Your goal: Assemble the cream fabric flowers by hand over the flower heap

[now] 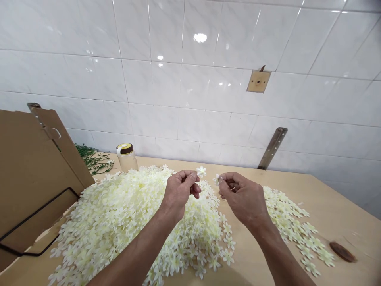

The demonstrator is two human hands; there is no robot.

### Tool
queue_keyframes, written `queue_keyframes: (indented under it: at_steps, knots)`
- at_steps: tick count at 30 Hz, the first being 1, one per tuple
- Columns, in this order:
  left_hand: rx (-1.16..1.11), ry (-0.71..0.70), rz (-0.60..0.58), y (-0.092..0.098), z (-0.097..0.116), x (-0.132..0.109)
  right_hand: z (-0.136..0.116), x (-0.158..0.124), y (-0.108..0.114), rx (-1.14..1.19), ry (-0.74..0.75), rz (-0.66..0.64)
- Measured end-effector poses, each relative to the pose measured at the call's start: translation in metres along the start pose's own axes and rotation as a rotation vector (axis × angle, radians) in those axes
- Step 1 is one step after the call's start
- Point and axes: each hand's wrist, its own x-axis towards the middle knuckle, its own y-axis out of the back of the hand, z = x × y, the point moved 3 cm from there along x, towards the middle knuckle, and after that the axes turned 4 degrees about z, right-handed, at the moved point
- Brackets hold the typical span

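My left hand pinches a small white artificial flower between thumb and forefinger, its petals facing me. A second artificial flower is held at the fingertips of my right hand, seen partly edge-on. A short gap separates the two flowers. Below and to the left of my hands spreads a large heap of loose pale yellow-white flowers. To the right of my right forearm lies a smaller, thinner spread of the same flowers.
A clear jar with a brown and yellow lid stands behind the heap. Green stems lie at back left, beside a cardboard box and a black wire frame. A brown oval object rests on the wooden table. A tiled wall rises behind.
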Motion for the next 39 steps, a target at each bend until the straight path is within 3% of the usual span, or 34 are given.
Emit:
queue_keyframes:
  at_steps: [24,28,32,36,39]
  knots:
    - [0.138,-0.053,0.049,0.005,-0.004,0.006,0.001,0.001,-0.013,-0.145,0.297,0.041]
    - [0.125,-0.061,0.038,0.005,-0.004,0.007,0.007,-0.004,-0.028,-0.175,0.332,-0.057]
    - [0.133,-0.057,0.024,0.004,-0.004,0.007,0.011,-0.007,-0.038,-0.13,0.238,-0.283]
    - [0.157,-0.022,-0.017,0.002,-0.004,0.005,0.011,0.0,-0.027,0.067,-0.007,-0.223]
    - [0.14,0.029,-0.099,-0.001,-0.005,0.002,0.009,0.003,-0.021,0.326,-0.192,-0.287]
